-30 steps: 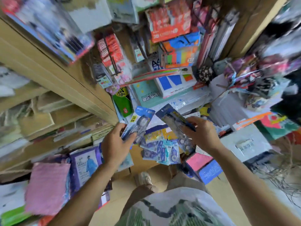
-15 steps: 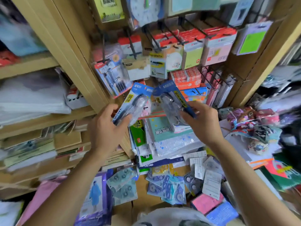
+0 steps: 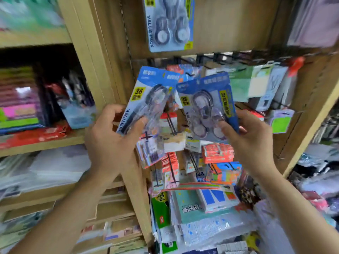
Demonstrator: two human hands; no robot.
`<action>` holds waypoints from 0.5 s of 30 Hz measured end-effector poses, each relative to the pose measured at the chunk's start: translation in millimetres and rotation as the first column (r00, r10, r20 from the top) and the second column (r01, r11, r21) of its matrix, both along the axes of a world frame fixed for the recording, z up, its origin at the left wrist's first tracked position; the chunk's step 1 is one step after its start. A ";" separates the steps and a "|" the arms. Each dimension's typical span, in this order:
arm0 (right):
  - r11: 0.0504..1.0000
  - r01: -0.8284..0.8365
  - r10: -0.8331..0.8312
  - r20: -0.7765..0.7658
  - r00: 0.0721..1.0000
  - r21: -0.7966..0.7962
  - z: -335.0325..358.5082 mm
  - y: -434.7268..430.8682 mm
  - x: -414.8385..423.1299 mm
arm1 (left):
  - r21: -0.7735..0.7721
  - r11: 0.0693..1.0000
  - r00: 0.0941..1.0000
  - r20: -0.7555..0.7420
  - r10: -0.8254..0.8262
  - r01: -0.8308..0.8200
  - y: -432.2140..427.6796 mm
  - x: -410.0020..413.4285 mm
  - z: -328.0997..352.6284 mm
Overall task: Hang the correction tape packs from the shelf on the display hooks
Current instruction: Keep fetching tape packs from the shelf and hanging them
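Note:
My left hand (image 3: 111, 142) grips the lower end of a blue correction tape pack (image 3: 146, 96) with a yellow "36" label, tilted to the right. My right hand (image 3: 251, 138) pinches the lower edge of a second blue pack (image 3: 207, 105), held upright beside the first so their top corners overlap. Both packs are raised in front of the black display hooks (image 3: 207, 59) on the wooden back panel. A matching value pack (image 3: 168, 22) hangs on the panel above them.
Packs of stationery crowd the lower hooks (image 3: 218, 153) behind and below my hands. A wooden upright (image 3: 95, 57) divides this bay from shelves of paper goods (image 3: 20, 110) at left. Sticky-note packs (image 3: 264, 83) hang at right. Flat goods pile on the shelf below (image 3: 201, 208).
Both hands have lifted the two packs from the low shelf pile up to hook height, and my view has tilted upward so the hanging value pack now shows at the top.

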State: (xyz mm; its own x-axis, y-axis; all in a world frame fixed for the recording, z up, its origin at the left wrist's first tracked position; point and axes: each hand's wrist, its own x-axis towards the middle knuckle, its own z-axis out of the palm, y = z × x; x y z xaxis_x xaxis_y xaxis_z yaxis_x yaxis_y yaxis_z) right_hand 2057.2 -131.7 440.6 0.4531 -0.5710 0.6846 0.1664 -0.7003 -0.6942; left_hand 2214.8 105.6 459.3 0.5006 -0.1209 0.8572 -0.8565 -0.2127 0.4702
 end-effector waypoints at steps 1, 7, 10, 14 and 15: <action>1.000 -0.013 0.013 0.015 1.000 0.008 7.6 -2.6 6.7 | -0.022 1.000 0.999 0.034 0.015 -0.014 -1.3 5.6 11.5; 0.981 -0.157 0.148 0.087 0.985 0.115 43.7 -16.8 36.4 | -0.142 0.989 0.994 0.095 0.055 -0.042 -13.0 37.8 71.8; 0.953 -0.234 0.207 0.153 0.966 0.192 64.3 -23.8 42.2 | -0.168 0.986 0.991 0.135 0.017 0.006 -17.6 47.0 96.2; 0.941 -0.287 0.249 0.209 0.946 0.179 91.2 -32.5 45.6 | -0.216 0.974 0.980 0.194 -0.034 0.076 -20.4 50.4 122.9; 0.942 -0.285 0.244 0.221 0.944 0.177 97.8 -34.2 47.2 | -0.234 0.968 0.978 0.204 -0.038 0.086 -20.9 51.9 129.0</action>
